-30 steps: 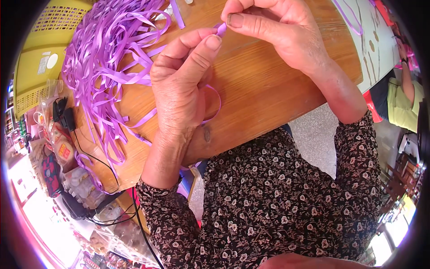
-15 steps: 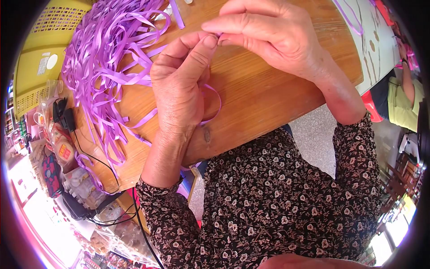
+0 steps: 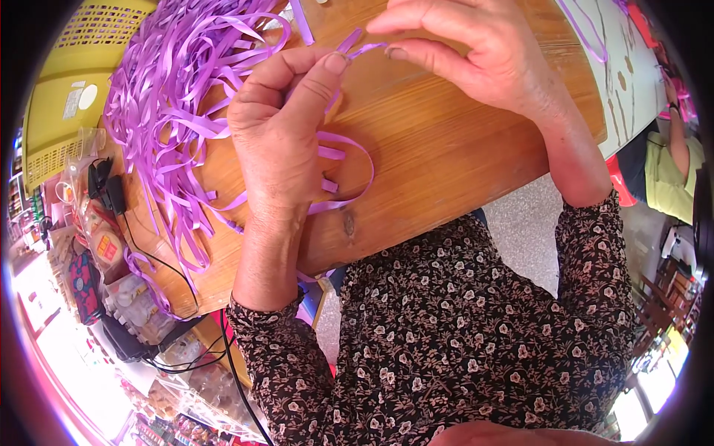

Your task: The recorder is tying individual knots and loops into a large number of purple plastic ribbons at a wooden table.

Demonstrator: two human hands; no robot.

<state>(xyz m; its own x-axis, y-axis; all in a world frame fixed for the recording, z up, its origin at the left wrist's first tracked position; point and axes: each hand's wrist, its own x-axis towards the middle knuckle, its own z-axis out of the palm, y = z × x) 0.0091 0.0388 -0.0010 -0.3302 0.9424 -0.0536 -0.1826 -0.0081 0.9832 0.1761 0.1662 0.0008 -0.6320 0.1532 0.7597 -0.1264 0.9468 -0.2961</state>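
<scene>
Thumb and forefinger of my left hand pinch a narrow purple ribbon above the wooden table. Two short ends of it stick out past the fingertips, and one looks twisted or knotted. More ribbon loops out below this hand onto the tabletop. My right hand is just to the right, thumb and fingers apart. Its thumb tip is at the end of the twisted piece; whether they touch I cannot tell. To the left of my left hand lies a large tangled heap of purple ribbons.
A yellow plastic basket stands at the far left. Beside the wooden table are a black cable, a black clip-like object and plastic bags. A white marbled surface lies at right, with another person's arm beyond.
My hands have moved apart, the left one going slightly left. My right fingers have parted from the pinch, and the ribbon ends between the hands now show.
</scene>
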